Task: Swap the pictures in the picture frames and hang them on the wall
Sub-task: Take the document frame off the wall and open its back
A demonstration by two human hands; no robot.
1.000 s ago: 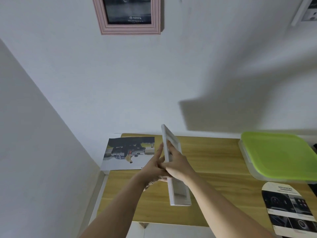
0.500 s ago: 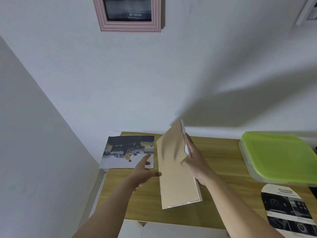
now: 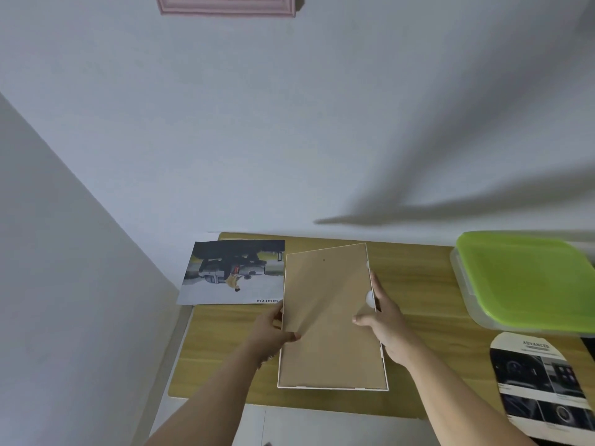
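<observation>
1. Swung round since a second ago from edge-on to flat, brown side up: white-rimmed rectangular picture frame with brown fibreboard back (image 3: 331, 317), now low over the middle of the pale wooden tabletop (image 3: 418, 284).
2. Long axis from 6 to 12 o'clock, far end tipped slightly toward 1 o'clock; near short edge low by the table's front, far end possibly raised, hard to tell.
3. Left hand (image 3: 273, 329) pinching the left long edge, thumb on the brown back, remaining fingers hidden beneath.
4. Right hand (image 3: 383, 320) clasping the right long edge, thumb on the back, fingers curled round the rim beside a small white tab.
5. Loose glossy print of a silver pickup truck (image 3: 235, 273) lying flat at 10 o'clock of the frame, just beside its far left corner, upside down to the viewer.
6. Curled dark car-interior brochure sheet (image 3: 544, 384) at 4 o'clock, well apart; green-lidded clear plastic box (image 3: 528, 278) at 2 o'clock.
7. Pink moulded wooden frame (image 3: 225, 4) on the wall at 12 o'clock, mostly cropped.
8. Progress, as a judgement: roughly midway; one print out, backing not yet opened, inserting and hanging left.
</observation>
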